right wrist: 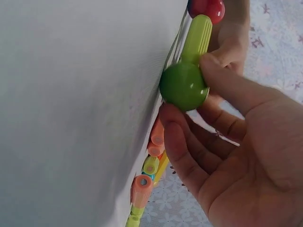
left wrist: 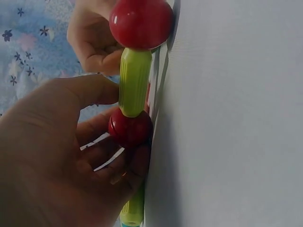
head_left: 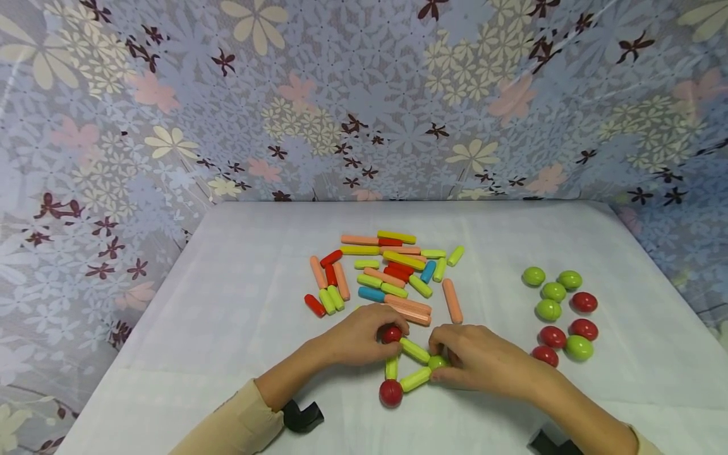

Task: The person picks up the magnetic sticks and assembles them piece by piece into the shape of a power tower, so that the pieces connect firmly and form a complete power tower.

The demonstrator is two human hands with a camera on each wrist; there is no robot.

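Observation:
A triangle of short lime-green rods (head_left: 416, 379) joined by balls lies on the table in front of me. Its corners are a near red ball (head_left: 390, 393), a far red ball (head_left: 391, 334) and a green ball (head_left: 438, 363). My left hand (head_left: 358, 336) has its fingers and thumb curled round the far red ball (left wrist: 130, 127), the thumb by the rod (left wrist: 135, 82). My right hand (head_left: 483, 357) pinches the green ball (right wrist: 183, 86) between thumb and fingers, the thumb reaching the rod (right wrist: 197, 40) joined to it.
Beyond the hands lies a loose spread of rods in orange (head_left: 452, 301), red (head_left: 315, 305), yellow (head_left: 396, 237), blue (head_left: 429, 272) and lime. Several loose green balls (head_left: 579, 347) and red balls (head_left: 584, 302) lie at the right. A flowered curtain (head_left: 364, 101) hangs behind the table (head_left: 256, 253).

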